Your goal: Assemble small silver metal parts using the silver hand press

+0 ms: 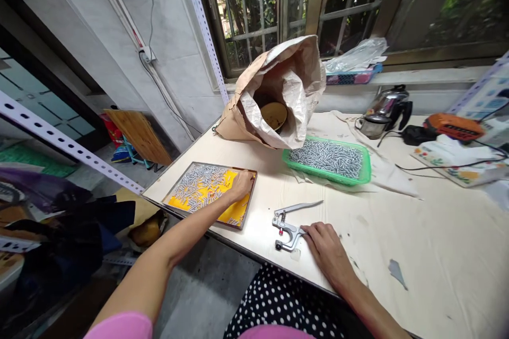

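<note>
My left hand (240, 185) is over the right end of a shallow brown-edged tray (253, 190) with a yellow bottom. Its fingers are curled together near the tray's far right corner, and what they hold, if anything, is hidden. Many small silvery metal pieces (199, 180) lie scattered in the tray, mostly toward its left. My right hand (326, 248) lies low over the table, fingers closed around the lower handle end of silver snap pliers (292, 232). The pliers' jaws point left, and their upper handle stands apart from my hand.
A green plastic basket (368, 167) full of similar metal pieces stands beyond the pliers. Behind it leans an open paper sack (242, 111) with a round yellowish container (274, 115) inside. A glass pot (385, 108), an orange tool (455, 126) and cables lie at the back right.
</note>
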A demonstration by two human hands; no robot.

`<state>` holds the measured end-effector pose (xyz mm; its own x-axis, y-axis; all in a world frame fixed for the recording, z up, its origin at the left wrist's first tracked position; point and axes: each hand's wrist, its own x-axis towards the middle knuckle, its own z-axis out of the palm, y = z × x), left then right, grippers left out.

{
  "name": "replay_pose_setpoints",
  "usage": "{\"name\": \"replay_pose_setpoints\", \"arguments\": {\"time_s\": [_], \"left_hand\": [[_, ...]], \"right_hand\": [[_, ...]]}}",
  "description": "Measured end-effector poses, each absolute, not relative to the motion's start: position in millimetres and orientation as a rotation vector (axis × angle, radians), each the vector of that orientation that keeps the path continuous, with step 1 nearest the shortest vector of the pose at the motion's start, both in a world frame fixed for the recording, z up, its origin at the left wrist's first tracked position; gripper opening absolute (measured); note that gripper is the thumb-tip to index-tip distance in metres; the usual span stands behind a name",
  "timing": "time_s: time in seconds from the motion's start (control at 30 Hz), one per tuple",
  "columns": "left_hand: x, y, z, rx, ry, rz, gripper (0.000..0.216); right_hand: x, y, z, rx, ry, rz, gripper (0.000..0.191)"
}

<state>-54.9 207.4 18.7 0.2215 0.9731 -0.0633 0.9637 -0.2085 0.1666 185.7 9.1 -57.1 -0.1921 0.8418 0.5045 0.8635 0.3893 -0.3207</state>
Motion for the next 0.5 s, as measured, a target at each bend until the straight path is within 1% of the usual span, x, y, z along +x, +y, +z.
{"name": "replay_pose_setpoints", "arguments": {"time_s": [0.2, 0.3, 0.37, 0.5], "left_hand": [[-58, 199, 37, 2.335, 1.835, 0.131, 0.025], [-55, 173, 50, 2.272, 1.752, 0.256, 0.025], [-49, 143, 54, 2.028, 1.607, 0.377, 0.023], [-27, 84, 41, 1.6, 1.385, 0.321, 0.022]], "right_hand": [[185, 8, -49, -1.511, -2.043, 0.008, 0.024], [185, 9, -47, -1.555, -2.05, 0.027, 0.024], [185, 10, -46, -1.577, -2.062, 0.03, 0.023], [185, 12, -46, -1.626, -2.071, 0.024, 0.021]]}}
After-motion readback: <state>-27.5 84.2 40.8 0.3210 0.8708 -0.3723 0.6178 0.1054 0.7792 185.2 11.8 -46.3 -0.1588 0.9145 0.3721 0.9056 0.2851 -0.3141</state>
